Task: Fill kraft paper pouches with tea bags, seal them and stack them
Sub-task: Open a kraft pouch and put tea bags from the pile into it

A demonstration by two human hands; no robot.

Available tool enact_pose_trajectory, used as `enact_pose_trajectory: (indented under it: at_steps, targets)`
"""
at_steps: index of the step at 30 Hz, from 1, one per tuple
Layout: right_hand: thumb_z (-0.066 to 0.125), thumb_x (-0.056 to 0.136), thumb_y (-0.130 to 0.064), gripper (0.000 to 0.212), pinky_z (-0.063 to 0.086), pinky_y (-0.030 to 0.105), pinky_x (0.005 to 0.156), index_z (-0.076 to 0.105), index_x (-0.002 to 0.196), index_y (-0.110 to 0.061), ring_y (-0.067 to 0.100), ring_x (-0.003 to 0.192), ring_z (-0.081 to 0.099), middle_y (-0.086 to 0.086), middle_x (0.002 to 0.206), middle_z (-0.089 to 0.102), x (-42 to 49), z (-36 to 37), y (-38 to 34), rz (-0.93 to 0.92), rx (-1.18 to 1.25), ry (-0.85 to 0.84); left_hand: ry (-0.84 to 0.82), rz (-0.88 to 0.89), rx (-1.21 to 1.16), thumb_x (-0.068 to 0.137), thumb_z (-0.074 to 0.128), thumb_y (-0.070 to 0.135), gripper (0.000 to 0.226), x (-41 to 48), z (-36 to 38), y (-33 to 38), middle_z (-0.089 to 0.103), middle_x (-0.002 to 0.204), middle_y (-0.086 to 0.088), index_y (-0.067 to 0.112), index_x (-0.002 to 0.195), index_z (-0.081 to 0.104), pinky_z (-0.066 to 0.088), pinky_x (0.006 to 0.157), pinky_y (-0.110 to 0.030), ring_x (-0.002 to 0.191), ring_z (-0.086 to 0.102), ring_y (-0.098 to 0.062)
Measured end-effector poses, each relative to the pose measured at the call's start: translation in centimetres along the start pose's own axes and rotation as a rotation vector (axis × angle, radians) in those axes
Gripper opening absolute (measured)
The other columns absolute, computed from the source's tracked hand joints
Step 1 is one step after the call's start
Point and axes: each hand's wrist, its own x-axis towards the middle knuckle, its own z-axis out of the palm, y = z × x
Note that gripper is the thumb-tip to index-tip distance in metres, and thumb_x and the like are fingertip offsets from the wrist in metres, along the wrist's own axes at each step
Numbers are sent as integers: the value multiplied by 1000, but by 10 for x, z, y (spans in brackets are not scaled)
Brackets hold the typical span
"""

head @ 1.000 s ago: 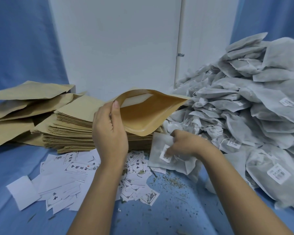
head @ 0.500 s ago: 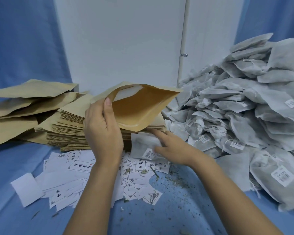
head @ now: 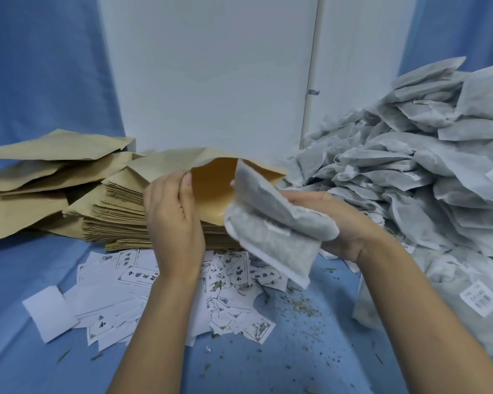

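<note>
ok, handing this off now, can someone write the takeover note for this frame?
Left hand grips the open kraft pouch by its rim, mouth facing right.
Right hand grips a bunch of tea bags. Their top corner is at the pouch mouth and most of the bunch is outside.
Empty pouch stack sits behind the left hand, tea bag heap on the right, printed labels scattered in front.
Done: pouch opened, bags picked.
Left: push bags in, seal, stack.
Cannot tell if the loose pouches far left are filled.
</note>
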Motion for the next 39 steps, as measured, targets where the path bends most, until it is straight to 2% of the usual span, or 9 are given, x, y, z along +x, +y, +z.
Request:
enact_pose_trajectory:
  at_steps: [5,11,14,17,21,26,31,34,39]
  targets:
    - [55,91,-20,24,51,21,54,74,106,-22,6,67,65,-2,94,74,6,9,0,78,27,212,-119,-20,-4,101,40,24,32,-7,8,5,56,97,4,4,107,63,33,86,-17,98,48,-15]
    - [55,89,-14,30,57,25,67,69,115,-18,12,84,69,4,107,73,-1,9,-7,190,-66,144,-165,-31,17,100,38,28,34,-12,12,8,60,97,4,7,104,64,43,90,-40,97,50,-15]
    - [60,90,-12,27,59,27,65,67,116,-12,11,75,69,6,100,72,0,13,-6,134,-105,327,-189,-35,23,100,40,27,32,-14,13,9,59,98,6,8,106,65,43,91,-42,98,50,-14]
    - [63,91,-17,17,59,26,67,64,107,-10,8,70,68,3,97,67,6,20,-2,6,40,558,-221,-6,37,99,39,32,36,-17,15,12,60,98,5,9,106,65,43,91,-43,98,50,-14]
    - [46,92,-1,18,57,35,83,54,105,8,26,100,66,21,110,63,17,40,-1,-73,419,364,-234,-20,50,98,40,34,36,-19,18,15,65,102,0,10,108,65,44,91,-44,101,53,-18]
    - [41,92,-6,13,37,28,67,49,103,-5,23,90,51,8,96,55,43,58,24,-5,-494,659,-251,-19,64,97,47,26,26,-26,24,19,66,99,-1,10,103,67,44,89,-44,98,55,-20]
    - [46,95,-20,36,35,29,62,40,60,-14,32,81,59,11,81,61,71,61,22,-44,-1136,690,-267,-28,52,97,45,31,28,-28,26,19,65,100,6,15,103,67,44,90,-34,100,53,-13]
    - [50,92,-35,42,33,29,53,39,56,-16,29,68,54,2,62,50,73,63,24,-134,-1065,665,-221,-85,16,97,42,35,29,-21,23,15,58,96,16,18,102,65,39,82,-22,99,50,-6]
    - [49,89,-40,28,47,37,71,52,89,-12,28,83,59,9,91,66,65,65,32,-231,-863,751,-186,-177,-51,94,50,36,28,-17,20,9,62,101,11,17,105,67,39,80,-18,103,56,-10]
